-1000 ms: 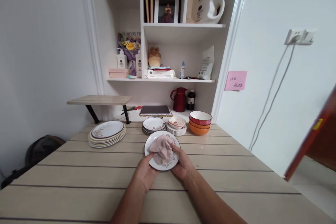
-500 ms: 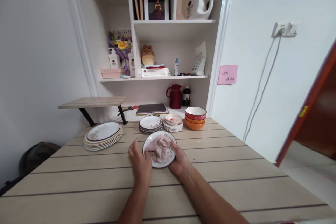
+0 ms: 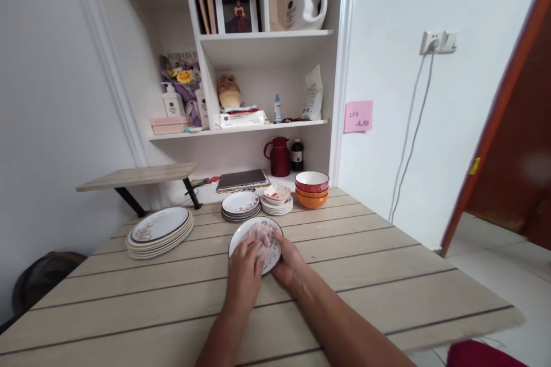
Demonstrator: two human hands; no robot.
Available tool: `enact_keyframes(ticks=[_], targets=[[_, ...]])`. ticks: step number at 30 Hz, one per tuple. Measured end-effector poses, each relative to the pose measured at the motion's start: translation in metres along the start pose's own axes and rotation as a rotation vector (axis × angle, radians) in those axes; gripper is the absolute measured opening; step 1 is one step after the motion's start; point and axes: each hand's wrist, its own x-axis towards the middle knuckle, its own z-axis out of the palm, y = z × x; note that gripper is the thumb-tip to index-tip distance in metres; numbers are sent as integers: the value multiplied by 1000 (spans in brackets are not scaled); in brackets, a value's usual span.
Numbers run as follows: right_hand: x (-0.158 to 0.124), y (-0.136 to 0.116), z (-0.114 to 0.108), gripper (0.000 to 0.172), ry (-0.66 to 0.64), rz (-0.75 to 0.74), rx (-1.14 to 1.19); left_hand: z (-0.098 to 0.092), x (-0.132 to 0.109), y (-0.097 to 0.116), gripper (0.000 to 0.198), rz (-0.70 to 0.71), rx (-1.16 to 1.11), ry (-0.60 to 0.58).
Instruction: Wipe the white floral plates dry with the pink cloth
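Observation:
A white plate [image 3: 239,233] with a dark rim and a floral pattern is held over the middle of the wooden table. On it lies a crumpled pinkish cloth [image 3: 262,233]. My right hand [image 3: 289,261] grips the plate's right edge, thumb on top and fingers beneath. My left hand [image 3: 246,266] rests on the cloth from the near left side, its fingers bent and pressing on it. Part of the cloth is covered by these fingers. Just behind the plate stand a stack of dark-rimmed plates [image 3: 241,204] and a stack of small white plates [image 3: 278,207] topped by small pink-white dishes [image 3: 276,193].
Large plates [image 3: 160,225] are stacked at the table's left. Orange and red bowls [image 3: 311,190] stand at the back right. A small raised shelf [image 3: 138,176], a laptop [image 3: 241,179], a red jug [image 3: 279,156] and a dark bottle [image 3: 297,155] are farther back.
My left hand has moved right, from the plate's left edge onto the cloth. My right hand still holds the plate. The camera view has turned slightly right.

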Motion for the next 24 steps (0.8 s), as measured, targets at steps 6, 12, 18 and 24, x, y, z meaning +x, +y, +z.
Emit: enact_keyframes(ticks=[6, 12, 18, 24], targets=[[-4, 1, 0, 37, -38, -30, -126, 1, 2, -10, 26, 363, 409, -119], [-10, 2, 2, 46, -131, 19, -171, -2, 6, -16, 36, 486, 873, -30], [-6, 2, 3, 45, -56, -9, -19, -1, -4, 2, 36, 311, 1022, 38], [1, -6, -3, 49, -58, -36, 44, 6, -8, -1, 33, 348, 957, -79]])
